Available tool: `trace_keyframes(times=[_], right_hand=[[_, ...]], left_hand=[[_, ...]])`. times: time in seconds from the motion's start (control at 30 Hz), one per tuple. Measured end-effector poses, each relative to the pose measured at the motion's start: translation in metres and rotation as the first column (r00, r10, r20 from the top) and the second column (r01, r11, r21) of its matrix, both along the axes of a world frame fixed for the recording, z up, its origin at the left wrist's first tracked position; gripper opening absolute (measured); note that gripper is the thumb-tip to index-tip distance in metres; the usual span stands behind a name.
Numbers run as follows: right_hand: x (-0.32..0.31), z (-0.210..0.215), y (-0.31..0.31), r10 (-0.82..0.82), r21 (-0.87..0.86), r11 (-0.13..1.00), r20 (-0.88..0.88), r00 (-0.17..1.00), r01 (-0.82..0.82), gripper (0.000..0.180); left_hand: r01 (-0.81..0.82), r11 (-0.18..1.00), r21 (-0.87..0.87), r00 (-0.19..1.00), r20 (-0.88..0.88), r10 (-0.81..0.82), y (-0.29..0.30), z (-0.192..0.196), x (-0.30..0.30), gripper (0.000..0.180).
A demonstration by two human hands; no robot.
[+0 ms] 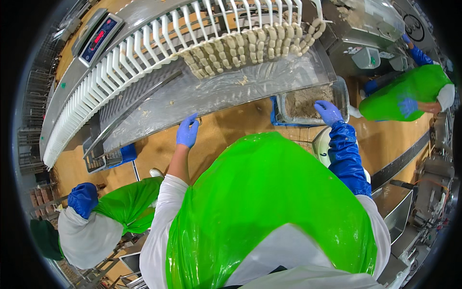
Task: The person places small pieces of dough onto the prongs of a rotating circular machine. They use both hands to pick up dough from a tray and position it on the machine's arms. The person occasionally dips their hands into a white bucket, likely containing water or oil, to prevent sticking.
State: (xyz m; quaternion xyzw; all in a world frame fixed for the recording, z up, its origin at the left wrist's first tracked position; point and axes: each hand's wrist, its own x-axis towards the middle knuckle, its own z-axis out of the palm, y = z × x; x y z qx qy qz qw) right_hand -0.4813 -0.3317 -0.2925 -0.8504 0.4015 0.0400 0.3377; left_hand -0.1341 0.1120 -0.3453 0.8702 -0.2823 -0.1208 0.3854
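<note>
The upper edge cuts off some of the conveyor's white hooks (146, 41) from our view. We cannot tell whether the left hand (187, 131) touches the metal table (168, 111); the palm of the right hand (328, 112) is hidden. A green apron (269, 192) hides floor from us; at right, a co-worker's glove (408, 107) blurs.

The left hand (187, 133) has room across the middle of the steel bench (207, 96). Hanging sausage links (236, 48) and white hooks (146, 41) block its back edge; a metal rail (166, 81) crosses the left end, and a plastic tub (342, 94) stands by the front right corner.
</note>
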Motion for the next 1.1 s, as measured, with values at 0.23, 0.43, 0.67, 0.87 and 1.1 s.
trace_keyframes(times=[0.23, 0.43, 0.67, 0.87, 1.1], right_hand=[[0.041, -0.027, -0.014, -0.080, 0.239, 0.971, 0.324, 0.943, 0.000, 0.038], [0.065, -0.001, -0.063, -0.544, 0.559, 0.782, 0.397, 0.739, 0.275, 0.037], [0.074, 0.000, -0.172, -0.796, 0.791, 0.571, 0.468, 0.384, 0.221, 0.047], [0.115, -0.003, -0.267, -0.817, 0.847, 0.530, 0.496, 0.295, 0.043, 0.046], [0.192, -0.011, -0.339, -0.651, 0.676, 0.715, 0.550, 0.523, 0.178, 0.044]], left_hand=[[-0.029, 0.949, 0.315, 0.980, -0.179, 0.090, 0.064, -0.035, 0.012, 0.037], [0.149, 0.808, 0.570, 0.961, -0.276, 0.018, 0.175, -0.125, 0.000, 0.029], [-0.180, 0.866, 0.467, 0.771, -0.480, 0.419, 0.196, -0.119, -0.033, 0.033], [-0.292, 0.874, 0.388, 0.688, -0.549, 0.474, 0.123, -0.097, -0.011, 0.036], [-0.299, 0.918, 0.263, 0.801, -0.453, 0.391, 0.031, -0.038, -0.004, 0.037]])
